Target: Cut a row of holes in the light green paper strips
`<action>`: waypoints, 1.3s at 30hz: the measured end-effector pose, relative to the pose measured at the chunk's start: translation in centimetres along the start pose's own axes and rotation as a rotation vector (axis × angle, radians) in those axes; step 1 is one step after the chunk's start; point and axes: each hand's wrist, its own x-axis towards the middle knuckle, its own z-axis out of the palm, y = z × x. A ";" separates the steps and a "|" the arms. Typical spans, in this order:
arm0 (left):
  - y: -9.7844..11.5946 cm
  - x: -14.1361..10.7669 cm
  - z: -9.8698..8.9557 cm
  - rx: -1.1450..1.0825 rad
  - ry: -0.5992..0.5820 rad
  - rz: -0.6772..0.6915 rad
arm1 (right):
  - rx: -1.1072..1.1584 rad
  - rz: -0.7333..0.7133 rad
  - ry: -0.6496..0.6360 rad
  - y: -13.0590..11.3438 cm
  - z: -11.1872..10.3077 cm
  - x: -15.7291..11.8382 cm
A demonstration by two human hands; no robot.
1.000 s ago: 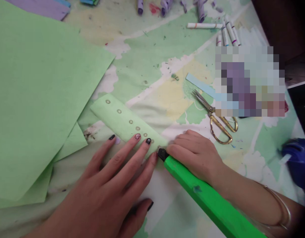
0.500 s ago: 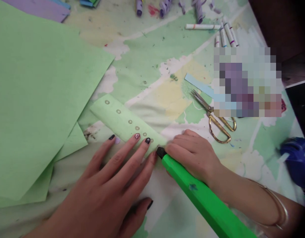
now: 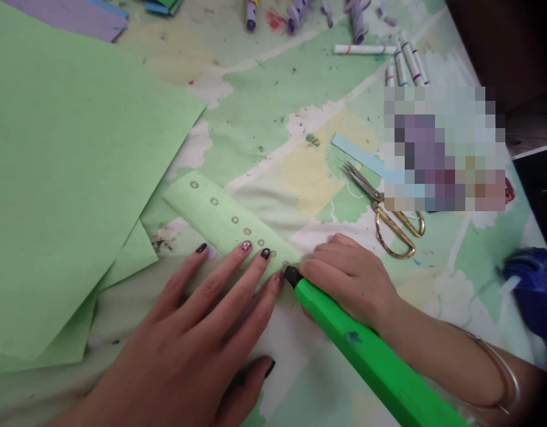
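Observation:
A pale green paper strip [image 3: 224, 204] lies at a slant, with a row of small grey rings marked along it. My left hand [image 3: 197, 314] rests flat with its fingers spread, the fingertips pressing on the strip's lower edge. Closed around a thick bright green pen [image 3: 366, 350] is my right hand [image 3: 349, 279], beside the strip's right end. The pen's black tip touches the strip near the last ring, just by my left index finger. The pen partly hides my right fingers, and its back end runs out of view.
Large green paper sheets [image 3: 69, 178] overlap on the left. Gold-handled scissors [image 3: 391, 228] and a light blue paper strip [image 3: 358, 154] lie to the right. White markers [image 3: 365, 50] and purple paper rolls [image 3: 357, 21] are at the back. A dark blue object [image 3: 529, 290] sits at the right edge.
The pen and my right hand have shifted very slightly right, the tip staying near the last ring. My left hand stays on the strip.

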 end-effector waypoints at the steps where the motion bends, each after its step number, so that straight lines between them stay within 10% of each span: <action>1: 0.0 -0.1 0.1 -0.005 -0.004 -0.003 | -0.002 -0.002 0.005 0.0 0.0 0.0; 9: -0.2 -0.2 -0.5 -0.021 -0.037 0.018 | -0.060 -0.032 -0.030 0.2 -0.2 0.2; 22: -6.4 3.0 -2.0 0.142 0.034 -0.163 | -0.105 -0.091 0.034 1.1 0.0 0.2; 39: -5.4 1.9 -1.4 0.155 0.013 0.210 | -0.119 -0.232 -0.088 1.6 -1.9 1.1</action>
